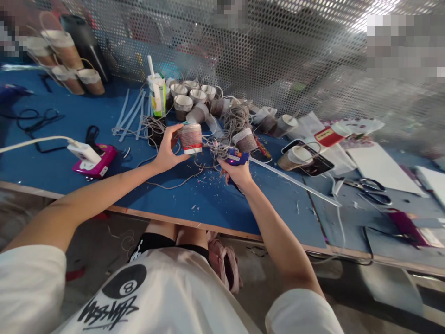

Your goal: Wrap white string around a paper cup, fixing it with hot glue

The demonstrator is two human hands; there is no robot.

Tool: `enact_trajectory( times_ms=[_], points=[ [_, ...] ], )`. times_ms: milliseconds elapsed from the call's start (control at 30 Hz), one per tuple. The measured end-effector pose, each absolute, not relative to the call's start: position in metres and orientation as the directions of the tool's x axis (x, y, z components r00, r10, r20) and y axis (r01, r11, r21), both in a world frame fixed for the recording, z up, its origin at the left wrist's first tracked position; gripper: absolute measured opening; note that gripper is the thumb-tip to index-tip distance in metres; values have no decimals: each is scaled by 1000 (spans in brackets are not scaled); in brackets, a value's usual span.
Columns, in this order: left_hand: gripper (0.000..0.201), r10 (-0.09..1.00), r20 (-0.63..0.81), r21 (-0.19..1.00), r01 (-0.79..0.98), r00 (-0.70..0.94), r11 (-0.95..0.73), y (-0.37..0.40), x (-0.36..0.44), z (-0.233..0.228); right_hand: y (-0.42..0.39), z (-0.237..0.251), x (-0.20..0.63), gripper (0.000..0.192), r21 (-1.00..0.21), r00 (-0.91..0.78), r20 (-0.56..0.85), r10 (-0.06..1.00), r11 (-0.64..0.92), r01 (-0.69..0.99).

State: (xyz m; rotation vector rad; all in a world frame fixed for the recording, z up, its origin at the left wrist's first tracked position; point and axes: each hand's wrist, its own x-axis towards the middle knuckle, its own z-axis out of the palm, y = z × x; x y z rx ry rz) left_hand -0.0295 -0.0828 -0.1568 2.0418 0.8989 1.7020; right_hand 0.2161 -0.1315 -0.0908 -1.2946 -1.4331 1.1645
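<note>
My left hand (169, 150) grips a paper cup (190, 138) between thumb and fingers. Grey-brown cord is wound around most of the cup, and a red and white band shows at its lower end. To the right, my right hand (238, 172) is closed around a blue glue gun (237, 157) with a small lit light. A long translucent glue stick (295, 181) sticks out from the gun's back end toward the right. The gun's tip points at the cup but is lost among loose cord (217, 149). A strand of cord (174, 186) trails on the table below the cup.
Several cord-wrapped cups (183, 105) and a heap of cord (238, 116) lie behind my hands. Glue sticks (132, 116) and a drink carton (158, 95) are back left. A pink power strip (95, 162) sits left; a phone (308, 157) and scissors (370, 190) lie right. Perforated metal (208, 51) borders the back.
</note>
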Motion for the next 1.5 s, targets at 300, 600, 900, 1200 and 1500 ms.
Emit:
enact_trajectory(
  times_ms=[300,600,900,1200,1500],
  points=[
    [88,626,775,596,235,80,-768,-83,-28,-157,-127,-90,219,30,-972,-122,33,992,61,227],
    [83,603,797,560,330,37,-760,-85,-28,-152,-171,-47,255,32,-251,245,305,920,-170,953],
    [82,599,796,544,331,85,-771,-87,-26,-150,-181,-43,248,64,-97,422,7,906,-420,902],
    [87,678,734,643,270,53,-717,-87,-24,-155,-168,-41,203,24,-591,-222,359,906,405,698],
    [88,695,719,681,216,-20,-699,-89,-22,-152,-122,-85,189,70,-926,-497,-14,868,176,333]
  ],
)
